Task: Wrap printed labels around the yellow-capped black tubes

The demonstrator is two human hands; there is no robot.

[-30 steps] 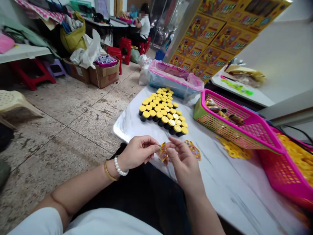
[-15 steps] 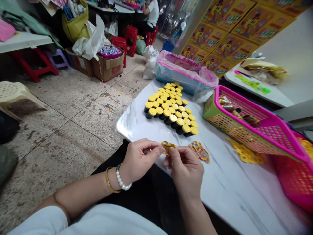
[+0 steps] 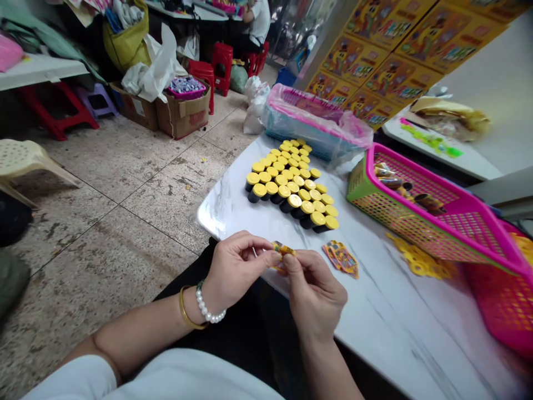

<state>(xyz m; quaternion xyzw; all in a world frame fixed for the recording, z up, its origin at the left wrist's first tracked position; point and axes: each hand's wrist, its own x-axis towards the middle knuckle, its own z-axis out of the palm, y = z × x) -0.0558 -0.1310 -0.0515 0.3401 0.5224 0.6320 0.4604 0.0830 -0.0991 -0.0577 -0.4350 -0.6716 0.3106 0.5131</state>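
Observation:
Between my two hands, over the table's near edge, is a small yellow printed label point(image 3: 283, 249). My left hand point(image 3: 239, 272), with a pearl bracelet and a gold bangle on its wrist, pinches the label's left end between thumb and forefinger. On the other end, the thumb and fingers of my right hand point(image 3: 314, 294) are closed; they hide part of it. Just right of my right hand, a small pile of similar printed labels point(image 3: 340, 258) lies on the white marbled table point(image 3: 387, 328). Beyond my hands stand several black containers with yellow lids point(image 3: 293, 201), packed close together.
A pink and green basket point(image 3: 420, 222) holding small printed containers stands at the right. Flat yellow rings point(image 3: 416, 258) lie beside it. Behind the lidded containers is a plastic-covered basket point(image 3: 316, 122). Printed yellow boxes point(image 3: 375, 72) are stacked further back. A person point(image 3: 256, 25) sits far off.
The label has shifted slightly left and tilted between my fingers, and less of its printed face shows. Both hands keep their pinch, and the other things stay as they were.

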